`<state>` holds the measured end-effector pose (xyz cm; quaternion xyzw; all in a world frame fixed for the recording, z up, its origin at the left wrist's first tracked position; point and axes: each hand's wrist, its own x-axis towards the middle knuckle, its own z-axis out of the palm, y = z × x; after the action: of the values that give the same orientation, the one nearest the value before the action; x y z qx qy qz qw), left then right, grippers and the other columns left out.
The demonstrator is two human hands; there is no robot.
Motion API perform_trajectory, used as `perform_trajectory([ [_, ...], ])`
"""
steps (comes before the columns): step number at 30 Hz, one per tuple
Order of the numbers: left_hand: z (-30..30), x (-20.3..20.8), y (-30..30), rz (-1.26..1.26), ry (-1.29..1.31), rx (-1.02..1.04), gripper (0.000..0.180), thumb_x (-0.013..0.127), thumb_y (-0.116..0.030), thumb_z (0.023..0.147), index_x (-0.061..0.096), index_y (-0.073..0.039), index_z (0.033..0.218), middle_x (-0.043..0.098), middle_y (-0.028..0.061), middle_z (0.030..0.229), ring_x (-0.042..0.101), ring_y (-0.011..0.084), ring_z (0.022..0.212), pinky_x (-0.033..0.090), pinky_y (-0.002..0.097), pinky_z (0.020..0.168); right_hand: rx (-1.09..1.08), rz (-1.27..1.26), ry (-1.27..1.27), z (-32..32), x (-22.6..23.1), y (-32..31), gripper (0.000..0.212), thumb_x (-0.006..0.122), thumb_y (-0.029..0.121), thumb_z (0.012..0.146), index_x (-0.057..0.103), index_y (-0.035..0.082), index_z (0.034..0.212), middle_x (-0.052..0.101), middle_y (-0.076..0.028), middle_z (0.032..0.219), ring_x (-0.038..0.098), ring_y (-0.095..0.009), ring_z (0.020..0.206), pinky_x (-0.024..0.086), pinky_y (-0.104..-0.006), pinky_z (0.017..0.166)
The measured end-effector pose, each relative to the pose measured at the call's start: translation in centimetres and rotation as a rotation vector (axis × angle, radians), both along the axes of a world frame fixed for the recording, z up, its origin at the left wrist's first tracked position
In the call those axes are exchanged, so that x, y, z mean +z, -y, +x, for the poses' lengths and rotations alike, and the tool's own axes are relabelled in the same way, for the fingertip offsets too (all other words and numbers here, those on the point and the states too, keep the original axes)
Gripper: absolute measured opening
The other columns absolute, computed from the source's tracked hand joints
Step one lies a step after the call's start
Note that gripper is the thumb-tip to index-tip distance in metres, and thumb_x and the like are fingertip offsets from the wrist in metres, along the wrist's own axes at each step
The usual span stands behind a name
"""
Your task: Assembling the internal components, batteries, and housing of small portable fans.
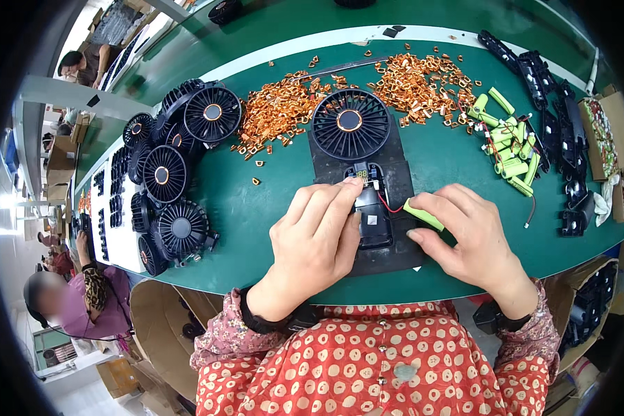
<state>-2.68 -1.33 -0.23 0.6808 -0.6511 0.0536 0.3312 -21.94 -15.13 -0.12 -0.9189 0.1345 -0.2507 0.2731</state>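
A dark handheld fan (340, 142) lies in front of me on a black mat (401, 170), its round grille away from me and its opened handle (376, 234) toward me. A small circuit board (361, 173) shows at the top of the handle. My left hand (312, 232) grips the handle from the left, with a fingertip pressed on the board. My right hand (468, 236) pinches a green cylindrical battery (423, 214) between thumb and fingers, just right of the handle. A red wire (390, 209) runs from the battery toward a white connector at the board.
Several fans (165, 173) are heaped at left. Orange ring-like pieces (277, 107) lie in two piles beyond the fan. Green batteries with wires (509, 149) and black casing parts (572, 149) lie at right. A cardboard box (616, 128) stands at the right edge. Another person (93, 305) sits at left.
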Motion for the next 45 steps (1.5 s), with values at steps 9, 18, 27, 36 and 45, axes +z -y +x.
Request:
perform_trajectory([
  [9,0.0,-0.5,-0.3,-0.019,0.064,0.011,0.038,0.07,0.001,0.078,0.07,-0.004,0.116,0.068,0.0078,0.104,0.065,0.0249,0.086,0.054,0.0331,0.07,-0.214,1.14,-0.094,-0.3,0.2,-1.1,0.017,0.055,0.018,0.104,0.061,0.002,0.102,0.065,-0.002,0.07,0.058,-0.007,0.059,0.047,-0.0236,0.055],
  [18,0.2,-0.8,-0.3,-0.088,0.132,0.002,0.04,0.073,-0.009,0.076,0.068,-0.003,0.115,0.066,0.005,0.106,0.062,0.02,0.087,0.054,0.0293,0.068,-0.082,-0.079,0.064,-1.1,-0.8,-1.8,0.024,0.075,0.006,0.082,0.067,0.003,0.105,0.06,-0.009,0.079,0.064,-0.025,0.071,0.051,-0.032,0.064],
  [27,-1.1,0.4,0.0,-0.039,0.137,0.086,0.055,0.079,-0.027,0.071,0.064,-0.001,0.117,0.062,0.0044,0.095,0.059,0.0187,0.082,0.051,0.0271,0.063,-0.029,1.28,-0.063,0.2,2.6,-3.6,0.03,0.055,0.015,0.104,0.052,0.004,0.132,0.068,-0.005,0.087,0.06,-0.006,0.068,0.05,-0.021,0.06],
  [36,-0.8,-0.6,0.4,-0.094,0.2,0.094,0.04,0.072,-0.021,0.073,0.067,-0.003,0.108,0.059,0.0027,0.091,0.059,0.0178,0.08,0.051,0.0277,0.062,0.039,0.995,-0.04,0.8,1.3,-4.6,0.043,0.06,0.004,0.099,0.047,0.003,0.139,0.067,-0.005,0.087,0.061,-0.007,0.072,0.051,-0.0224,0.063],
  [45,-0.9,-0.3,0.3,-0.056,0.121,0.108,0.043,0.078,-0.014,0.065,0.068,-0.005,0.105,0.064,0.004,0.093,0.062,0.0215,0.08,0.052,0.0314,0.064,0.068,1.274,-0.04,1.4,1.9,-3.8,0.042,0.056,0.007,0.101,0.043,0.001,0.14,0.068,-0.008,0.09,0.061,-0.009,0.068,0.051,-0.0231,0.059],
])
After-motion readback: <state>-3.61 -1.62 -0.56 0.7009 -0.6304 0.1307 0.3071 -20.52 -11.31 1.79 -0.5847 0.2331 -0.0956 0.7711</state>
